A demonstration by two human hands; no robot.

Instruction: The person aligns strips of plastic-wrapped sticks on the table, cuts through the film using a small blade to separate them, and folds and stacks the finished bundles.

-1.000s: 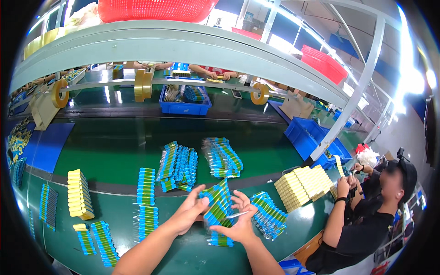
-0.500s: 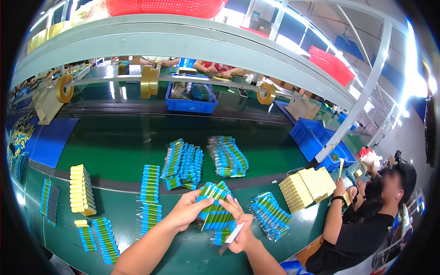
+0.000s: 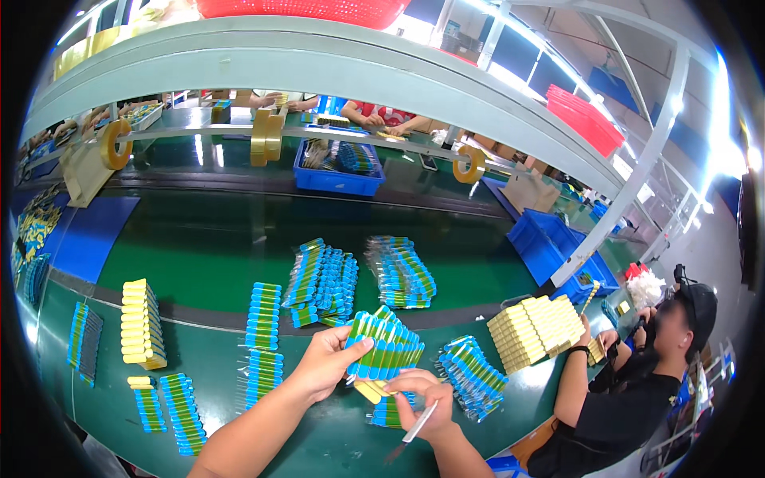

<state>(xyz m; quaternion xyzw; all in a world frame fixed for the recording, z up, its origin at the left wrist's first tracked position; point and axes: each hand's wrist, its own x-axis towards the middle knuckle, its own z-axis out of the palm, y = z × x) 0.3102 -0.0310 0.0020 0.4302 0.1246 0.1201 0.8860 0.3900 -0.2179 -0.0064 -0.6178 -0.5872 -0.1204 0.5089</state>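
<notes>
Through my head feed I have the left hand curled closed, thumb on top, gripping a fan of blue-and-green strips just above the near green table. The right hand is partly closed, with a slim white-handled tool lodged in it and pointing back toward me; the tool's far end is blurred. Its fingertips are at some yellow flat pieces just under the fan. More strips lie beneath the hands in a small stack.

Across the green belt, I see a blue bin holding blue-and-green strips on its right side and a jumble of paler pieces on its left. By the slanted post at right stands a larger blue bin; I cannot tell what is inside. Overhead, a red basket is cut off by my upper edge, and red baskets sit at the shelf's right end, their contents hidden from me.

On the belt I have 2 heaps of strips, a left heap and a right heap, just beside each other. A yellow block is on the table to the right, near a co-worker in black, and a narrow yellow stack stands far left.
</notes>
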